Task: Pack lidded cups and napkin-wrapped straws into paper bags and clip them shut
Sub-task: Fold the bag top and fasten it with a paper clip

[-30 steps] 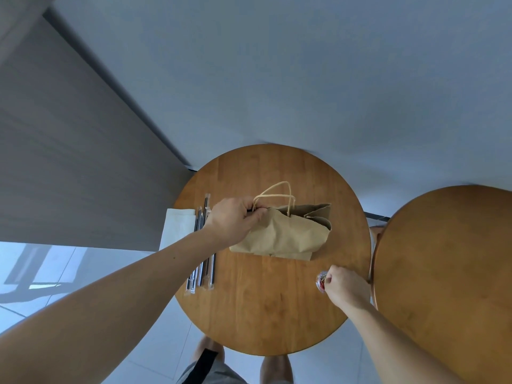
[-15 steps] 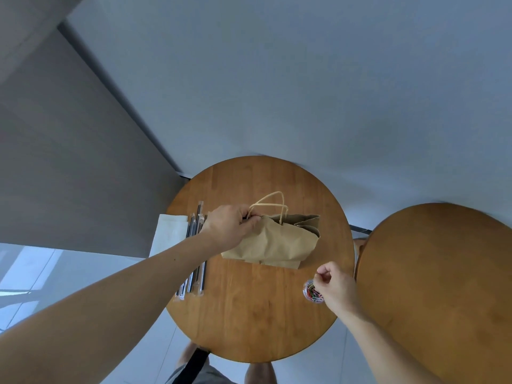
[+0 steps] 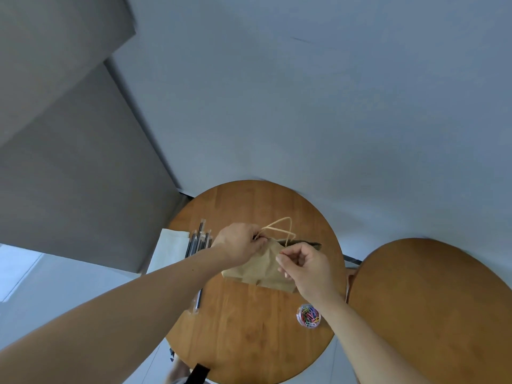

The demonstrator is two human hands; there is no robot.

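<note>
**Paper bag** [image 3: 260, 273]: brown and creased, on the round table [image 3: 249, 336]. It sits under and between both hands. Its twine handles [image 3: 279, 227] rise just beyond the left hand's fingertips.

**Left hand** [image 3: 239, 242]: fingers curled, gripping the bag's top edge at the base of the handles.

**Right hand** [image 3: 307, 266]: over the middle of the bag. Thumb and forefinger pinch a tiny reddish paper clip [image 3: 280, 253], which is barely visible. The other fingers are curled in.

**Tub of coloured clips** [image 3: 309, 316]: on the table beside the right wrist, on the nearer side and apart from the bag.

**Wrapped straws** [image 3: 198, 241]: a row to the left of the left hand, partly hidden by the forearm.

**White napkin** [image 3: 169, 250]: just left of the straws, at the table's edge.

**Second table** [image 3: 429, 314]: to the right of the right forearm.
</note>
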